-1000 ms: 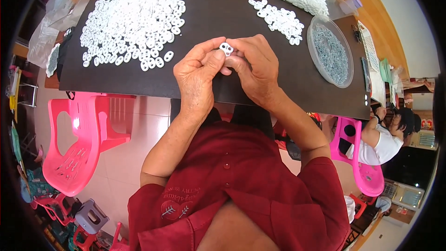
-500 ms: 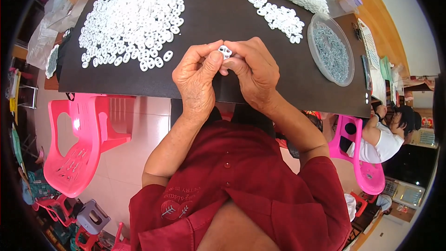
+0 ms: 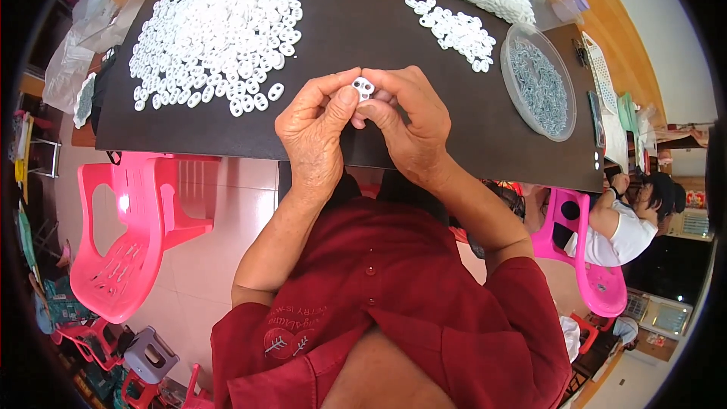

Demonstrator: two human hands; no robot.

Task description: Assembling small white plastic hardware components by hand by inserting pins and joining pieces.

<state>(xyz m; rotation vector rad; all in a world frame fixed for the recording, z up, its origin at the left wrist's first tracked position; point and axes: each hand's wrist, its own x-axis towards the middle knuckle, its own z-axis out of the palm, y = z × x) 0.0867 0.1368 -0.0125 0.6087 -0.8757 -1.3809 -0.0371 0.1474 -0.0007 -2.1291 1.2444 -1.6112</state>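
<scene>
One dark brown table (image 3: 356,19) spans the upper half of the view, in front of a person in a dark red shirt (image 3: 409,257). On its left lies a broad heap of white oval pieces (image 3: 216,38), each with two holes. Near the table's front edge, the left hand (image 3: 312,125) and right hand (image 3: 418,121) meet, fingertips close together, both pinching the same small item. To the right sits a round clear tub (image 3: 514,98) of thin, silvery metal parts (image 3: 539,83); left of it is a smaller cluster of ovals (image 3: 456,34). Smallest is the white holed piece (image 3: 363,88) between the fingertips, partly covered; whether it is one part or several, I cannot tell.
</scene>
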